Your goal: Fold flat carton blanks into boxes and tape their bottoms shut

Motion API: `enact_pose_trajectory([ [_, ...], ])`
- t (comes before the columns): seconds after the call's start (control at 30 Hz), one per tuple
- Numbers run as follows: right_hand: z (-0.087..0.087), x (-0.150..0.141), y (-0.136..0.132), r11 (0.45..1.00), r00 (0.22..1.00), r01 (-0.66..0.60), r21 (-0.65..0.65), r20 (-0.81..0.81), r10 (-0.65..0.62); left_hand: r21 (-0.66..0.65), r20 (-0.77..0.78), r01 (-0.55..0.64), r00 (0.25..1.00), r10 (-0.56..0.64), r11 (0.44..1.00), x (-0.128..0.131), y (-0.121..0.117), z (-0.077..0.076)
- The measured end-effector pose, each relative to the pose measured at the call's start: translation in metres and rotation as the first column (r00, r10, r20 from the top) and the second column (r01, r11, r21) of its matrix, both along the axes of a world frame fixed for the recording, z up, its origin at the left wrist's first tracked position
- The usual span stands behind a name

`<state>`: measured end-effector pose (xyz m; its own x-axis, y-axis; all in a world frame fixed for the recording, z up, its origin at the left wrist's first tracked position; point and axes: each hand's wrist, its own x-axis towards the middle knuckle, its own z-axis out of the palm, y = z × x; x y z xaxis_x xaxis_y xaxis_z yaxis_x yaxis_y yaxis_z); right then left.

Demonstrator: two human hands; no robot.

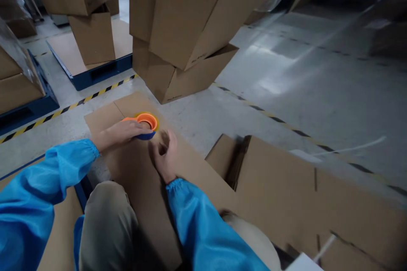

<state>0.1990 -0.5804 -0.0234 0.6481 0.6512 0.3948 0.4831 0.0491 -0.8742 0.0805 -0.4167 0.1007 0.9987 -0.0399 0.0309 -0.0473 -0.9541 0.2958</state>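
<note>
My left hand (pixel 129 130) is closed around an orange tape dispenser (pixel 152 119) with yellow and blue parts, above a flat sheet of brown cardboard (pixel 136 169). The dispenser's round orange opening faces up. Just right of it, my right hand (pixel 165 154) has its fingers curled in, with thumb and fingers close together. Motion smears those fingertips, and whatever may be between them cannot be made out. The cardboard lies in front of my knees and stretches off to the lower right.
Large cardboard boxes (pixel 190 12) are stacked ahead. More boxes (pixel 95 38) stand on a blue pallet (pixel 101 74) at the back left. Folded cardboard (pixel 280 178) lies at the right. Yellow-black tape (pixel 276 118) marks the grey floor (pixel 254 63).
</note>
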Motion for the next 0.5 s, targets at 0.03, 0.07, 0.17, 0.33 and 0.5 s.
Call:
enact_pose_trajectory([
  [0.03,0.002,0.001,0.0,0.999,0.993,-0.046,-0.017,0.11,0.048,0.006,0.003,0.001,1.0,-0.001,1.0,0.001,0.001,-0.004],
  [0.07,0.005,0.002,0.002,0.995,0.969,-0.088,-0.053,0.227,0.098,0.011,0.002,-0.007,1.0,0.007,1.0,0.001,0.001,-0.007],
  [0.17,0.016,0.01,0.011,0.977,0.864,-0.111,-0.182,0.469,0.185,-0.005,0.023,-0.084,0.996,0.084,0.996,-0.004,-0.008,-0.016],
  [0.33,0.055,0.029,0.043,0.855,0.634,-0.143,-0.499,0.617,0.466,-0.142,0.364,-0.511,0.77,0.525,0.848,-0.045,-0.025,-0.036],
  [0.5,0.088,0.023,0.07,0.651,0.504,-0.122,-0.749,0.519,0.691,-0.345,0.419,-0.868,0.197,0.886,0.356,-0.089,0.022,-0.049],
])
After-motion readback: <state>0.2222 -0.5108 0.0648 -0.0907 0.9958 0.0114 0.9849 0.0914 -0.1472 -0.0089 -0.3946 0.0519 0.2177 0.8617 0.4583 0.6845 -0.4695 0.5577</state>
